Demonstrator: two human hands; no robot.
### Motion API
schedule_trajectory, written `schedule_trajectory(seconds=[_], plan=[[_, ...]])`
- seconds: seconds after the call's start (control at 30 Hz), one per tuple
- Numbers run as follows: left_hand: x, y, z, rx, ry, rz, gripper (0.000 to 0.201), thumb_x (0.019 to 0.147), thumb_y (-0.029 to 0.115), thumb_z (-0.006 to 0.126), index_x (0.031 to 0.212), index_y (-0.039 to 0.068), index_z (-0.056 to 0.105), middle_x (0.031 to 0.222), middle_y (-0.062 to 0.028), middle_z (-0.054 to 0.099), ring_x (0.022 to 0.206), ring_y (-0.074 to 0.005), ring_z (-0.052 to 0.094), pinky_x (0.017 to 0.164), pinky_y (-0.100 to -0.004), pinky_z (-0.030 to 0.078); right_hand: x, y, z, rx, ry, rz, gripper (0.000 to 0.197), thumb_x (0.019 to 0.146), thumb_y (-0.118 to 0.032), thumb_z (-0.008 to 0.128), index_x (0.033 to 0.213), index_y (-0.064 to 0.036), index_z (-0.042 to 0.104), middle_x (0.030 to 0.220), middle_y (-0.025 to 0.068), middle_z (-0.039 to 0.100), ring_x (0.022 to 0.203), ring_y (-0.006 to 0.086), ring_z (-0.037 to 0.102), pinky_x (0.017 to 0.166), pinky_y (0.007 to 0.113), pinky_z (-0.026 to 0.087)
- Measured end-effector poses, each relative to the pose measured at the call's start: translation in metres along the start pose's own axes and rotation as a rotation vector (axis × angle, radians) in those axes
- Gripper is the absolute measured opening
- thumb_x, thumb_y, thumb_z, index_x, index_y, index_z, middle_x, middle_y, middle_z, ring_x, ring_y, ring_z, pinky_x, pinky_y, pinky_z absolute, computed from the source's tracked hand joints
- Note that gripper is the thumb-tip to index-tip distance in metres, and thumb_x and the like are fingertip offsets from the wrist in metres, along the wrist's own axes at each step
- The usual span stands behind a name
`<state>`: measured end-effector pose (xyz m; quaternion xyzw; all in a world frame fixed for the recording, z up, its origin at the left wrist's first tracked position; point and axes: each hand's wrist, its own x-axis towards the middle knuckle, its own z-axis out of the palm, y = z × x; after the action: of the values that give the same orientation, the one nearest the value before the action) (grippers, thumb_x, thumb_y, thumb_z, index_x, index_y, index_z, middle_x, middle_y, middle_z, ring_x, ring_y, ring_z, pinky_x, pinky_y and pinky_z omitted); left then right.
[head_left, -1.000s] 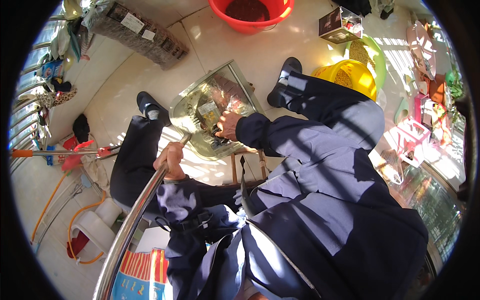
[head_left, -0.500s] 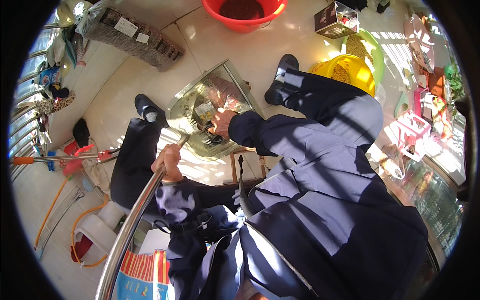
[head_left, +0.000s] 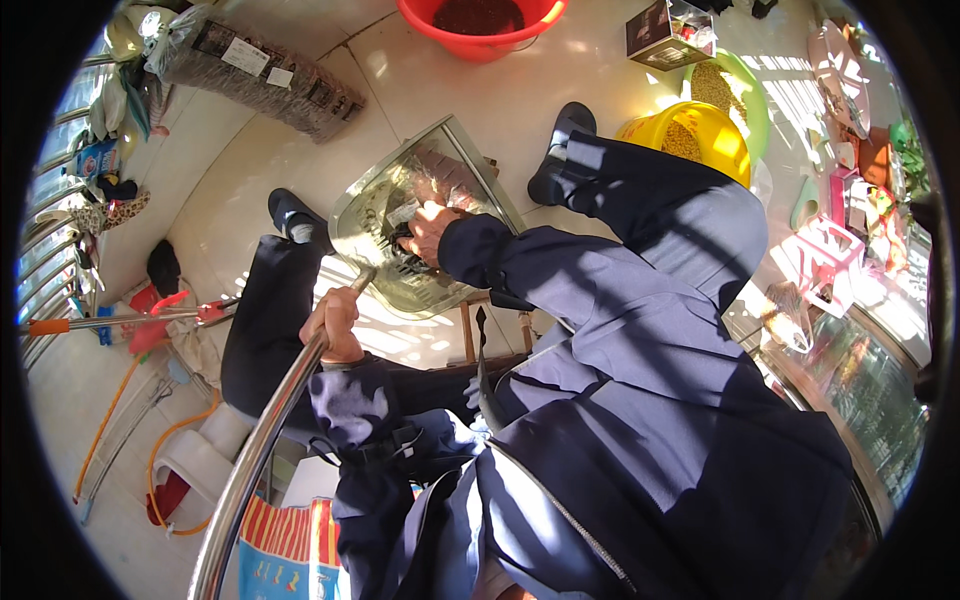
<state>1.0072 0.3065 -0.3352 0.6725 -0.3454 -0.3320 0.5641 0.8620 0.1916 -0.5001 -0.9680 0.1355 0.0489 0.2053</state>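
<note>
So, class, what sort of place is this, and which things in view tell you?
Probably a sunny enclosed balcony or home storage area: metal bars line the left side, striped sunlight falls across the pale floor, and buckets, one yellow, stand about.

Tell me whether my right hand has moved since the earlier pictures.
Yes: judged against the red bucket, your right hand has shifted left and slightly upward in the picture.
</note>
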Motion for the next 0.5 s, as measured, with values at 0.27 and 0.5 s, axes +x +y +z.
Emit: schedule_trajectory(seconds=[0.27, 0.5], plan=[[0.000, 0.002, 0.005, 0.024, 0.034, 0.000, 0.039, 0.091, 0.012, 0.045, 0.053, 0.003, 0.040, 0.052, -0.0044, 0.039, 0.052, -0.0147, 0.039, 0.061, -0.0320, 0.042, 0.005, -0.010, 0.014, 0.005, 0.132, -0.124, 0.020, 0.075, -0.029, 0.061, 0.091, -0.0193, 0.069, 0.092, 0.0081, 0.063, 0.096, 0.0269, 0.055, 0.083, 0.042, 0.043], [0.001, 0.002, 0.004, 0.028, 0.017, -0.001, 0.040, 0.091, 0.013, 0.046, 0.053, 0.002, 0.040, 0.052, -0.0043, 0.039, 0.052, -0.0144, 0.039, 0.061, -0.0319, 0.041, 0.003, -0.007, -0.002, -0.110, 0.142, -0.052, 0.026, 0.083, -0.031, 0.054, 0.103, -0.0214, 0.067, 0.096, 0.0075, 0.064, 0.102, 0.0247, 0.056, 0.081, 0.042, 0.043]])
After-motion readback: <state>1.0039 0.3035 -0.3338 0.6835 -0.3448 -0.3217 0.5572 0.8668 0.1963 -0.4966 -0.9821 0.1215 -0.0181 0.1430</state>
